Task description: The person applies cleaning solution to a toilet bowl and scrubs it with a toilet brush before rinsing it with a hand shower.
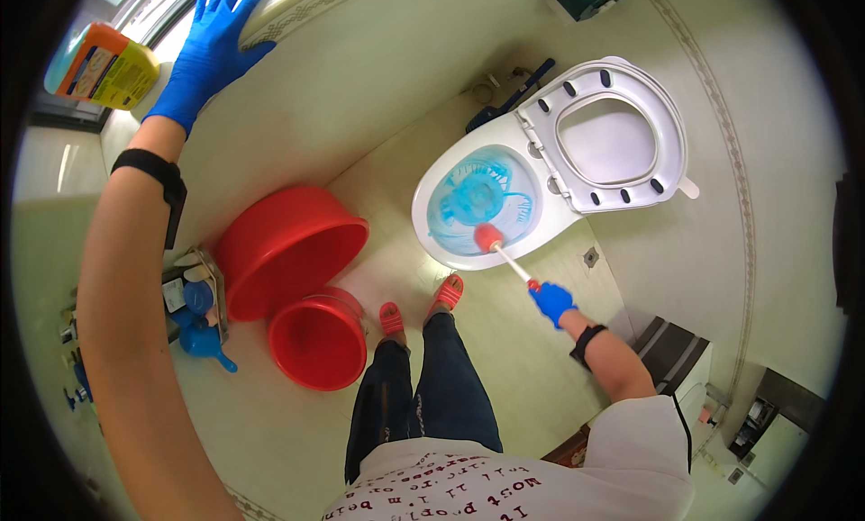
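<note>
- Fingers (542,297) of the right hand (554,305), gloved in blue, are curled closed around the handle of a brush (514,266); single fingers are too small to tell apart.
- Brush slants over the near rim of the toilet (423,201), its red head inside the bowl at the near side. Head is slightly blurred; whether it touches the bowl wall cannot be told.
- Blue liquid (478,195) colours the bottom of the bowl and streaks its sides.
- Seat (670,129) is raised.
- Left hand (210,60), likewise gloved, has its fingers spread wide, holds nothing, and appears to rest on the ledge (311,5) beside the window.
- Bottle (110,68), orange and yellow, is near the left wrist.
- Red basin (286,217) sits tilted, well apart from the toilet; a red bucket (317,352) is just beside it.
- Blue scoop (204,343) is left of the bucket.
- Dark tool (527,90) with a long handle is beside the toilet, on its far side.
- Red slippers (450,292) are on the feet.
</note>
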`<state>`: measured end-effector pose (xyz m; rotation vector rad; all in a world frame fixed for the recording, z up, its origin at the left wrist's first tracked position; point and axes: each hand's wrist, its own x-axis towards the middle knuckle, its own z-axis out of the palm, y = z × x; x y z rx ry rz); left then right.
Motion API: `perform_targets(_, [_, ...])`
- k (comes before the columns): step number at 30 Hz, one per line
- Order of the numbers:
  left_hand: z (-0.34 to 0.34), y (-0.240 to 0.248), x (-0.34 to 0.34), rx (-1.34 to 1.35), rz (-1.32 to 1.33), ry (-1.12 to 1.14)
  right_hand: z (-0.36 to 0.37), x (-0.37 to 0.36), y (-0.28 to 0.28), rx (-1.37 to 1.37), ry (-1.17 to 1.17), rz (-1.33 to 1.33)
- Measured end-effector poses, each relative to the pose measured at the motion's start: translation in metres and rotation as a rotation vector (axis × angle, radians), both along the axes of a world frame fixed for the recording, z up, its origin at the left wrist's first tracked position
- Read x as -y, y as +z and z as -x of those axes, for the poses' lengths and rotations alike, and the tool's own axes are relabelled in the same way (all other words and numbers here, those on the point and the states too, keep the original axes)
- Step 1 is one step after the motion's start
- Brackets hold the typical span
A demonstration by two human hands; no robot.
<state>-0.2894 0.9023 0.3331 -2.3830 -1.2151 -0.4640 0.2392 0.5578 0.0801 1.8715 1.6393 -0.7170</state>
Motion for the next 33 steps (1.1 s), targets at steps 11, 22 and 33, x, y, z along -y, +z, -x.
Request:
perform_targets(11, [-0.011, 0.0, -0.005, -0.092, 0.021, 0.035, -0.057, -0.154, -0.074, 0.4, 0.383, 0.027])
perform_targets(22, [-0.009, 0.0, -0.004, -0.098, 0.062, 0.09, -0.052, -0.092, -0.085, 0.086, 0.209, 0.194])
perform_targets(33, [0.017, 0.01, 0.007, -0.169, 0.095, 0.113, 0.134, -0.065, -0.126, -0.568, -0.658, 0.551])
